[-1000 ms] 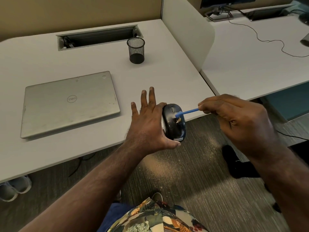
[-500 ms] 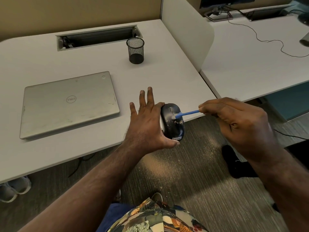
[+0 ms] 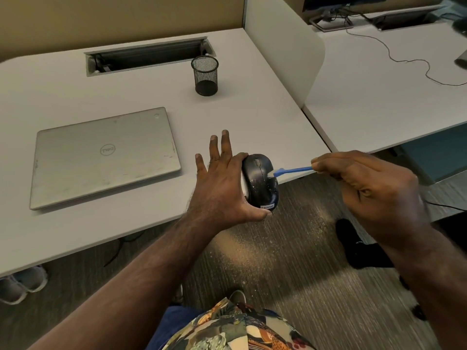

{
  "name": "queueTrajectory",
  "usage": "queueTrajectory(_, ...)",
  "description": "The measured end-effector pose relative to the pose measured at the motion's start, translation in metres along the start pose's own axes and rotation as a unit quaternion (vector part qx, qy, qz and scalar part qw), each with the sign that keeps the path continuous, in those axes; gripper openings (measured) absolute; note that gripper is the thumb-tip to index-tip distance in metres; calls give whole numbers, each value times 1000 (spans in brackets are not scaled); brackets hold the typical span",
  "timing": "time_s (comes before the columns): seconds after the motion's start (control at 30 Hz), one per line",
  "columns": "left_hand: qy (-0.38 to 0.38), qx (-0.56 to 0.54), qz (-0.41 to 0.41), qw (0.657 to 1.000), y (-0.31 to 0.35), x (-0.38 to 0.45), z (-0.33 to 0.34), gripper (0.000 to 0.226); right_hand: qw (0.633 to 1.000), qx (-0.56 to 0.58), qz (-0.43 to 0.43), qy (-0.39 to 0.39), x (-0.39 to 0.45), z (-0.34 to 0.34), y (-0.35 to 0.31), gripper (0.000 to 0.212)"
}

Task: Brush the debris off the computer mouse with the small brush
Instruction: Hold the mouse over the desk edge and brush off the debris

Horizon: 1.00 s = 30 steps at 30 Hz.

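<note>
Mouse (image 3: 260, 183), black and wireless with a small maker's label at its near end, is held on edge just past the front edge of the worktop (image 3: 75, 97), over the carpet, its button side turned toward 3 o'clock. The left hand (image 3: 222, 188) clamps it between the thumb at 6 o'clock and the index finger over the top at 12 o'clock; the other three fingers are spread straight and free. The right hand (image 3: 366, 188) is closed in a pinch on the handle of the small blue brush (image 3: 293, 170), which runs toward 9 o'clock so its pale head touches the mouse's right flank, just beside the scroll wheel.

Pale specks dot the middle of the shell below the wheel; they look like leftover crumbs, though they are too small to be sure. The brushing step seems well under way but unfinished. The next move likely calls for short strokes toward 6 o'clock across those specks, with the mouse kept tilted so loosened bits drop to the floor.

Farther out on the worktop, a closed Dell laptop (image 3: 106, 155) lies at 9 o'clock and a mesh pen cup (image 3: 205, 75) stands at 12 o'clock.
</note>
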<state>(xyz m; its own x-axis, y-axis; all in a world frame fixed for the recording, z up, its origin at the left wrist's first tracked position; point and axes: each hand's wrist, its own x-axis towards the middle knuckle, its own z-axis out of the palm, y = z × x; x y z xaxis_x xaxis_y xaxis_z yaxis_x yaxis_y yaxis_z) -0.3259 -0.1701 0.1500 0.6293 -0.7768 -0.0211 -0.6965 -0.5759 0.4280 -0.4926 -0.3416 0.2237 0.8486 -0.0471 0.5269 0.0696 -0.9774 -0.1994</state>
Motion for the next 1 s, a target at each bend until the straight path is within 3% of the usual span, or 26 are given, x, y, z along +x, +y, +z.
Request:
queueTrajectory(0.2,10,-5,-13,1000,-5,0,-2,123,999,8,23,-29,-8,-2,4,27)
queueTrajectory(0.43,2,-14,-2,1000,0,1,0,124,995,14,87,40,1,2,-3,25)
queueTrajectory(0.87,19,-23,-39,999,-8,2,-5,124,999,25,19,-41,-19,0,-4,25)
queueTrajectory(1.0,29,-19,-33,999,-6,2,-5,124,994,72,82,18,-15,-1,-10,17)
